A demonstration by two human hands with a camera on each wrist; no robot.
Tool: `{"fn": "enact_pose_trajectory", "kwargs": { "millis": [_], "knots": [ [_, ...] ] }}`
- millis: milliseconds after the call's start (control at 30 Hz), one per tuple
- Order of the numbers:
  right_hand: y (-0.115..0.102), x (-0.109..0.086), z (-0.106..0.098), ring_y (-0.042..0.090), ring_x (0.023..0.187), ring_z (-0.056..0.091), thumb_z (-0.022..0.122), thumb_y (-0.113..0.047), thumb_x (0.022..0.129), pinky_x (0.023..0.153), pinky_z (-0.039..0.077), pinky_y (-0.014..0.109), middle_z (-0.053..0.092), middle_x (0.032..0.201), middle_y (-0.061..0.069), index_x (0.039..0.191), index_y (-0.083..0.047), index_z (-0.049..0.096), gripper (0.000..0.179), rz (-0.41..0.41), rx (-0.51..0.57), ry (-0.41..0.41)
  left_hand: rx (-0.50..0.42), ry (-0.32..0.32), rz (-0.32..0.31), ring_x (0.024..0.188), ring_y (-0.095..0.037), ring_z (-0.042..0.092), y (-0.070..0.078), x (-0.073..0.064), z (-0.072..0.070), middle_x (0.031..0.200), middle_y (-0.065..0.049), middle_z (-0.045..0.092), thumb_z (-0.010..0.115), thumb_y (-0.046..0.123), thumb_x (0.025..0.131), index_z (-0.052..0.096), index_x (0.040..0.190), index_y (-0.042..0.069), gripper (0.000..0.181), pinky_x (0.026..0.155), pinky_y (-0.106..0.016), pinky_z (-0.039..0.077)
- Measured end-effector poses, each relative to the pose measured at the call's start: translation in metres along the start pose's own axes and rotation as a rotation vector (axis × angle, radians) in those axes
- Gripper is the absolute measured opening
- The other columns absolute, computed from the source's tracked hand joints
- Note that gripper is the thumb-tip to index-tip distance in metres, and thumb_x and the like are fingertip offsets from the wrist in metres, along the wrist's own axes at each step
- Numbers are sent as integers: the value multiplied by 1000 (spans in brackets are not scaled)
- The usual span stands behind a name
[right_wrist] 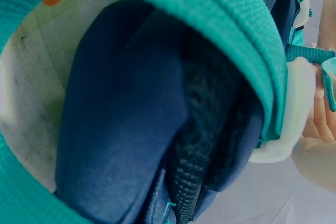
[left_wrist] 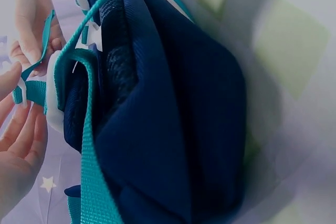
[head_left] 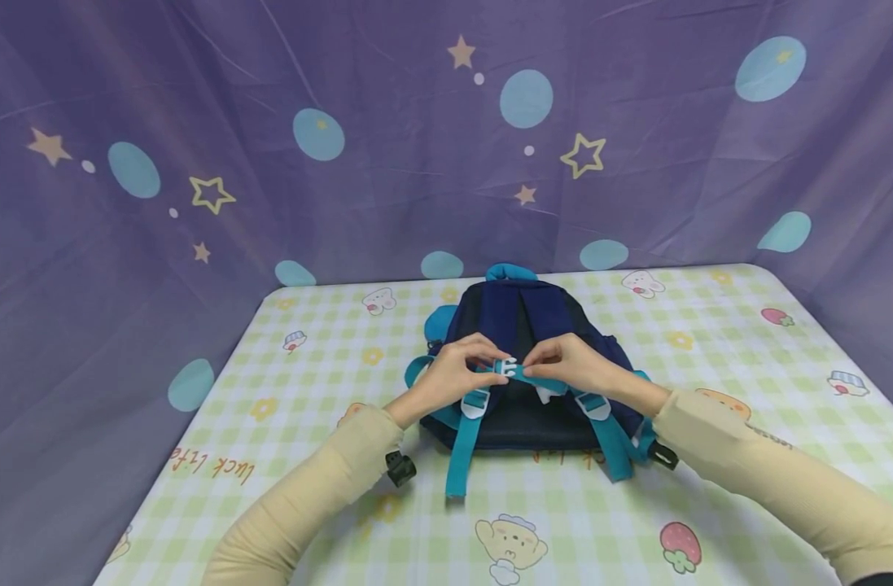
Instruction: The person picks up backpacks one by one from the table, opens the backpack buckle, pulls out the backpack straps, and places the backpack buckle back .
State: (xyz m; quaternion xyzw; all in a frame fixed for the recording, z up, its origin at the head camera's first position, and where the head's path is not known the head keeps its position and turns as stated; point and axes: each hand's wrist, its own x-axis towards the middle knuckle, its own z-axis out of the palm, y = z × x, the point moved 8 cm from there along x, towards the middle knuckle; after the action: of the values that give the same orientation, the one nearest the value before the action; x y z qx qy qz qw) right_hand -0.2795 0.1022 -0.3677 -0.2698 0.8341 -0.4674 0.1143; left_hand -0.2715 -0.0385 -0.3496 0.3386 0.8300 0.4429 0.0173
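A navy backpack (head_left: 544, 427) with teal straps lies on the table, its shoulder-strap side up. Over its middle, my left hand (head_left: 449, 374) pinches a white side-release buckle (head_left: 508, 369) between thumb and fingers. Close on the right, my right hand (head_left: 574, 362) pinches the teal chest strap (head_left: 544, 382) beside that buckle. Whether the buckle's halves are joined, I cannot tell. In the left wrist view, the fingers of my left hand (left_wrist: 21, 156) are around the short strap end. The right wrist view shows my right hand (right_wrist: 317, 156) partly behind a white strap adjuster (right_wrist: 283, 129).
Teal strap tails (head_left: 464, 456) hang from the adjusters onto the checked tablecloth (head_left: 329, 374). A black buckle (head_left: 400, 468) lies by the left sleeve, another black buckle (head_left: 663, 456) by the right sleeve. Behind the table hangs a purple curtain (head_left: 417, 203).
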Motion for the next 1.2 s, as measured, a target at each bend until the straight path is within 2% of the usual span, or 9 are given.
{"fn": "enact_pose_trajectory", "kwargs": {
  "millis": [333,667,933,1200],
  "knots": [
    [-1,1,2,14,76,63,63,-10,90,66,51,24,70,92,11,98,3,71,17,2,11,10,-33,18,-78,92,-20,63,-6,-2,-1,102,-6,66,76,19,80,71,103,8,26,75,-22,52],
    [-1,3,2,14,77,64,63,-11,91,66,51,24,70,93,12,99,3,70,18,5,17,12,-53,42,-63,87,-18,65,-5,0,1,97,-6,67,78,15,78,72,98,7,23,72,-22,53],
    [5,-3,-3,15,81,65,64,-14,91,71,52,27,71,95,10,102,0,71,20,58,15,6,-58,54,-83,88,-19,65,-8,-1,-1,98,-6,67,77,18,78,71,98,7,23,73,-21,53],
    [9,-5,-5,16,72,62,64,-13,91,65,49,25,72,90,8,100,0,72,19,74,24,-8,-79,46,-107,90,-20,65,-11,-2,0,100,-8,67,77,18,79,71,100,7,25,74,-22,53]
  ]
}}
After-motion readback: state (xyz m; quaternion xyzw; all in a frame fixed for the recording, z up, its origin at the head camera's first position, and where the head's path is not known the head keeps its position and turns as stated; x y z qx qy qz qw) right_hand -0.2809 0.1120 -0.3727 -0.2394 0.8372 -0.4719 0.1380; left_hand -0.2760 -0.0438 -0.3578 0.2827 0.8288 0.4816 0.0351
